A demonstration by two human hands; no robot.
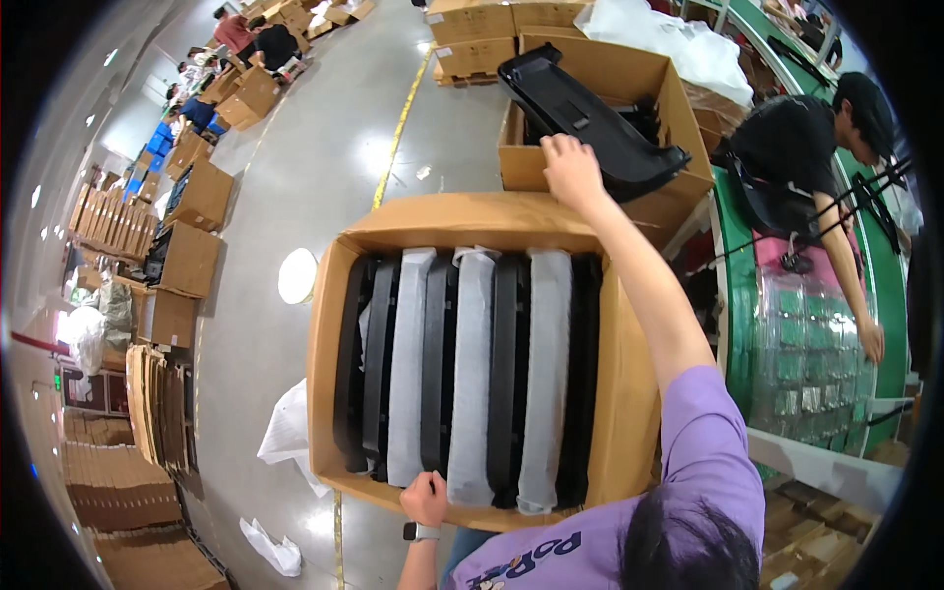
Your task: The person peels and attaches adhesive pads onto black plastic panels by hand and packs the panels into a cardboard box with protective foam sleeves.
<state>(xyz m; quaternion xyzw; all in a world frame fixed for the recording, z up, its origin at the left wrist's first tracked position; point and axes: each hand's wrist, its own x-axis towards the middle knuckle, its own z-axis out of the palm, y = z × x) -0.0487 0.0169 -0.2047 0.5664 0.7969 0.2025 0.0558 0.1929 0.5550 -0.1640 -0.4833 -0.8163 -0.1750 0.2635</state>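
Student: Where did the loose piece lie, and how was it held?

Tutor: The black panel (598,126) lay tilted across the mouth of a second box (629,74), beyond the packing box (462,211) and toward its right. The right hand (573,169) had its fingers curled over the panel's near edge, seemingly closed on it; the thumb was hidden, so the firmness could not be told.

Student: And the left hand (425,498)?

Tutor: Its fingers were folded in, at the near rim of the packing box. Whether they pinched anything could not be told.

Student: What might have gone wrong?

Tutor: Chiefly a twist or a slip. The panel was long and had one hand at one edge, so its far end could have dipped and scraped the second box's wall.

Student: Was there a risk within the packing box?

Tutor: Probably. Bare black strips (436,364) stood on edge there beside white-wrapped pieces (544,383), in a close row. A piece forced in among them could have rubbed a bare face or rucked a wrapping. Loose white sheeting (292,433), just left of the packing box, could also have caught a foot.
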